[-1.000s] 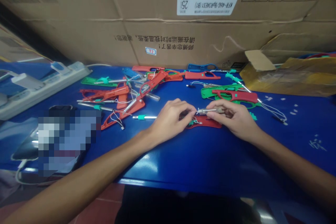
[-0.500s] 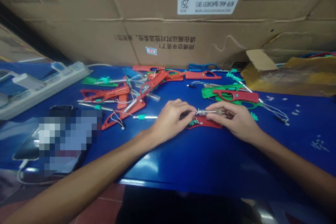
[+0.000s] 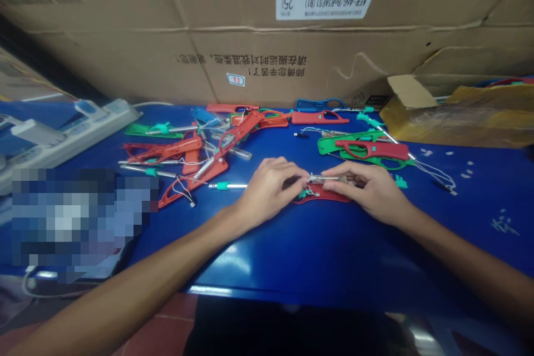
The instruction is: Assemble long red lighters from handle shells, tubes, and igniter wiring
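Note:
Over the blue table my left hand [image 3: 273, 186] pinches at the left end of a small clear lighter fuel tank, on a white tip mostly covered by its fingers. My right hand [image 3: 371, 189] grips the clear fuel tank [image 3: 331, 178] from the right, between thumb and fingers. Just beneath both hands lies a red lighter shell half [image 3: 334, 193] with a green part [image 3: 303, 193] and thin white wires in it. A metal lighter tube [image 3: 231, 186] with a green collar sticks out to the left of my left hand.
Red lighter shells [image 3: 192, 150] lie heaped at the back left with tubes and wires. A red shell [image 3: 386, 150] rests over green ones [image 3: 329, 144] at right. A taped carton [image 3: 463, 117], a power strip [image 3: 83, 136] and blurred-out devices [image 3: 104, 228] flank the table [image 3: 271, 256].
Both hands stay together at the clear fuel tank, with hardly any shift in the fingers. The whole view has moved slightly, so things appear a little further left.

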A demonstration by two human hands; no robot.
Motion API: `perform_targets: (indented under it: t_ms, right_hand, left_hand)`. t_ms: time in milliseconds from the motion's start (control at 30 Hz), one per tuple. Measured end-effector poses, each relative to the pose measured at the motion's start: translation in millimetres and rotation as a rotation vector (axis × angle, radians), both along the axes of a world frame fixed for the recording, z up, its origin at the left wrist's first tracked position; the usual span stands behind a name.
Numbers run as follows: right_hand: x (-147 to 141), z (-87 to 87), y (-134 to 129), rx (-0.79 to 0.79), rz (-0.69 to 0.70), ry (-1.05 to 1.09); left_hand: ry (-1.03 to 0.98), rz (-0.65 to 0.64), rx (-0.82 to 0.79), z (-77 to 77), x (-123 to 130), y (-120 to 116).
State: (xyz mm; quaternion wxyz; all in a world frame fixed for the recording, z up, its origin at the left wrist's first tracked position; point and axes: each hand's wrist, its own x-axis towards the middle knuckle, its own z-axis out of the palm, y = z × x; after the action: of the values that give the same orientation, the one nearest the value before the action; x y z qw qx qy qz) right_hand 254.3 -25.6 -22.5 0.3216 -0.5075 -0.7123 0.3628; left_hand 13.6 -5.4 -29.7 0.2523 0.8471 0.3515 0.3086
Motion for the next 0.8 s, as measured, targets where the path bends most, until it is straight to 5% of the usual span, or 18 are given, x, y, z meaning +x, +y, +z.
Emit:
perform_targets:
  t_ms: [800]
  right_hand:
    - [0.0, -0.7, -0.1, -0.002, 0.022, 0.048]
  left_hand:
    - [0.054, 0.003, 0.034, 6.4, 0.2, -1.4]
